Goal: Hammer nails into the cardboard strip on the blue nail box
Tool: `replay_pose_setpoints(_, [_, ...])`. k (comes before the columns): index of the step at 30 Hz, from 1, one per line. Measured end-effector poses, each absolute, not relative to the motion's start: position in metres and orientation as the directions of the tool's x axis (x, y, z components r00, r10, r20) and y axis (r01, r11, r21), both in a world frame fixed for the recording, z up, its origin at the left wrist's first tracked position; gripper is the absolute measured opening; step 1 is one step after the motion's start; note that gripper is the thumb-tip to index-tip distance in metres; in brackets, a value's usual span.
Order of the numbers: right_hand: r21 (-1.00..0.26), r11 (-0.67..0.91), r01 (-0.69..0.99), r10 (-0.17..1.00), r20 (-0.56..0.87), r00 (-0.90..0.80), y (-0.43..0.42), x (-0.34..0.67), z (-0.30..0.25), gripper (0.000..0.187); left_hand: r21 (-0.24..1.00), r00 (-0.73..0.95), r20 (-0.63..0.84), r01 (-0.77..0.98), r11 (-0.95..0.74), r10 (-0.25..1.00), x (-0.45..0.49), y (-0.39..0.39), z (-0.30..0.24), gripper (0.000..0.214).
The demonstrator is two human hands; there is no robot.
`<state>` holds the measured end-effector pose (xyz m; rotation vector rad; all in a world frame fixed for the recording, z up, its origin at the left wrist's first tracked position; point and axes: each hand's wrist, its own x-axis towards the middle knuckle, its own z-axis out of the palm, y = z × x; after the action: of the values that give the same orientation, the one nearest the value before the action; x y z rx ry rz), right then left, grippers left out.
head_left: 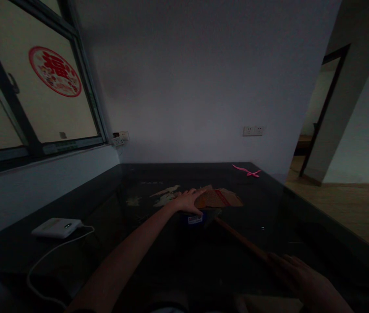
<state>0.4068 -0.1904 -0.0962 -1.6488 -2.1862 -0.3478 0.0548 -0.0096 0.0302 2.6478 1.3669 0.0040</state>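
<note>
Left hand (187,201), fingers spread, sits over blue labelled item (195,219) on dark table (132,174). Right hand (297,269) at near end of wooden stick (241,236); too dark, can't tell finger closure. 1 cardboard piece (221,198) just behind blue item; pink ribbon (248,172) far right; white power bank (57,228), cable (49,253) left.

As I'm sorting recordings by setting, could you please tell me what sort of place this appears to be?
Probably a room in a home: the window bears a round red-and-white decoration, the plain wall has electrical sockets, and there is a doorway at the right.
</note>
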Motion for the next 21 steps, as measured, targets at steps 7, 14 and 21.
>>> replay_pose_setpoints(7, [0.003,0.337,0.942,0.875,0.368,-0.314,-0.189,0.369,-0.082,0.035,0.062,0.443,0.04,0.894,-0.444,0.896,0.02,0.02,0.034,0.107])
replay_pose_setpoints(14, [0.0,0.361,0.932,0.896,0.276,-0.347,-0.179,0.332,-0.072,0.035,-0.011,0.186,0.087,0.982,-0.186,0.979,-0.073,0.056,0.045,0.104])
replay_pose_setpoints(21, [0.042,0.379,0.924,0.905,0.191,-0.38,-0.164,0.295,-0.062,0.036,0.015,0.0,-0.019,1.0,0.0,1.0,-0.165,0.067,0.022,0.106])
